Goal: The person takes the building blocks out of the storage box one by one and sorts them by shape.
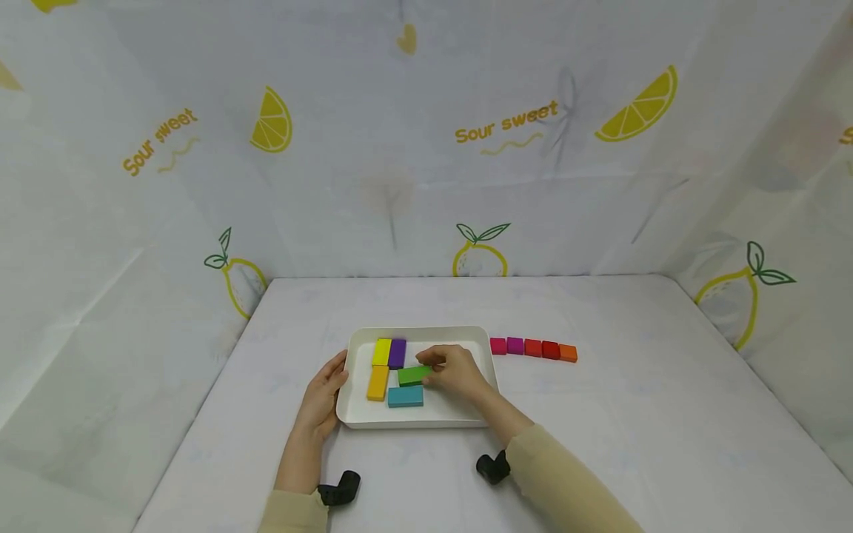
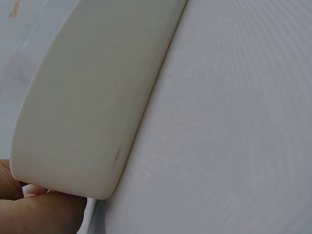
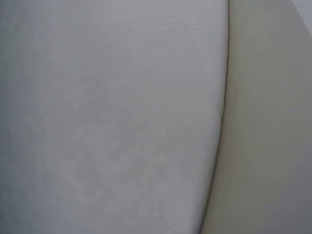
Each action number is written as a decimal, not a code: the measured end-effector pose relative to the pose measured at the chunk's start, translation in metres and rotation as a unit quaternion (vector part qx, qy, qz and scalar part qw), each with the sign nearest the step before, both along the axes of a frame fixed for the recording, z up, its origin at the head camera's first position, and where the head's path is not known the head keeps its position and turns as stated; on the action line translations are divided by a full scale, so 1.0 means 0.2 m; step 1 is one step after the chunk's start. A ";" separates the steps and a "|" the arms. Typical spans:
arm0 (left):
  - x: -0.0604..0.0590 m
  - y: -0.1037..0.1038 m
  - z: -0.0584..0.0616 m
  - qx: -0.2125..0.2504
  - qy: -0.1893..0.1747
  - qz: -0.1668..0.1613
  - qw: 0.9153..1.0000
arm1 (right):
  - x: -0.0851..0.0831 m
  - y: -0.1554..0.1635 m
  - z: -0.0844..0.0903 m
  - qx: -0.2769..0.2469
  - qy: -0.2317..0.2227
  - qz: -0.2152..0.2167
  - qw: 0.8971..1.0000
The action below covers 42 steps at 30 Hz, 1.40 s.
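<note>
White table: right hand pinches green block in tray.

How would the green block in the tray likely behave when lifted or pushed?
The green block, pinched by the right hand, looks rigid and probably light. Lying flat with square edges in the white tray, it should slide rather than roll or tip.

You are looking at a desk covered in plain white cloth. A white tray sits directly on it, near the front edge and a little left of the middle. Just right of the tray's far corner, five small blocks lie in a row on the cloth: pink, magenta, red, darker red and orange.
</note>
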State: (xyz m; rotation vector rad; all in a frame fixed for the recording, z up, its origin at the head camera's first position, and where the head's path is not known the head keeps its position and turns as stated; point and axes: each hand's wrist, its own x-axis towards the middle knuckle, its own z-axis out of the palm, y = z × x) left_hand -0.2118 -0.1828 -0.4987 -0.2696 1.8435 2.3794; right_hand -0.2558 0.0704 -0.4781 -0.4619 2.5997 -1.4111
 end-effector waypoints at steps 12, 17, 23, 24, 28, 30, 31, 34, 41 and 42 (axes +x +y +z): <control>0.00 -0.01 -0.01 -0.003 -0.003 -0.001 1.000 | 0.01 -0.01 -0.02 0.015 0.025 0.031 0.999; 0.01 -0.01 0.00 0.000 0.002 -0.002 1.000 | 0.01 0.00 0.00 0.020 0.054 0.025 0.998; 0.01 -0.01 0.00 0.001 0.002 -0.004 1.000 | 0.02 0.08 0.09 -0.014 0.070 -0.001 0.997; 0.01 -0.01 0.00 0.000 0.001 -0.003 1.000 | 0.02 0.10 0.10 -0.018 0.068 -0.009 0.997; 0.00 0.00 0.00 -0.005 0.002 0.000 1.000 | 0.00 0.21 0.14 -0.014 0.066 -0.041 0.997; -0.01 0.00 0.00 -0.006 0.000 0.003 1.000 | -0.01 0.27 0.15 -0.007 0.070 -0.055 0.996; -0.01 0.00 0.01 -0.005 -0.001 0.004 1.000 | -0.01 0.30 0.16 -0.004 0.073 -0.061 0.995; -0.01 0.00 0.01 -0.005 -0.003 0.007 1.000 | -0.01 0.40 0.16 -0.002 0.085 -0.083 0.993; -0.02 0.00 0.01 0.001 -0.002 0.002 1.000 | 0.01 0.63 0.14 0.002 0.085 -0.129 0.988; -0.02 0.00 0.00 0.004 -0.003 0.002 1.000 | 0.02 0.66 0.14 0.004 0.083 -0.134 0.988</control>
